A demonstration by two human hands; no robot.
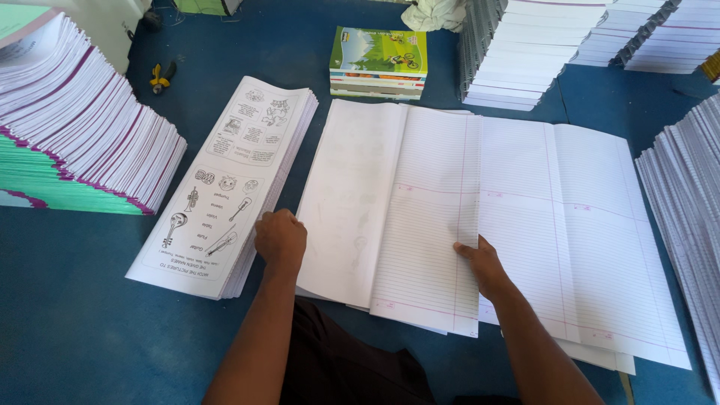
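Note:
A wide spread of ruled white sheets (555, 217) lies on the blue table (75, 315) in front of me. My right hand (484, 262) rests flat on a ruled sheet (431, 225) that overlaps the spread, fingers at its right edge. My left hand (280, 238) is curled at the left edge of a blank white sheet (349, 195), between it and a stack of printed picture sheets (229, 180) showing drawings of musical instruments. Whether the left hand pinches a sheet edge is not visible.
Tall stacks of white sheets with purple and green edges (75, 135) stand at the left. More white stacks sit at the back right (525, 45) and right edge (686, 210). A small pile of colourful booklets (379, 64) and yellow-handled pliers (160, 75) lie at the back.

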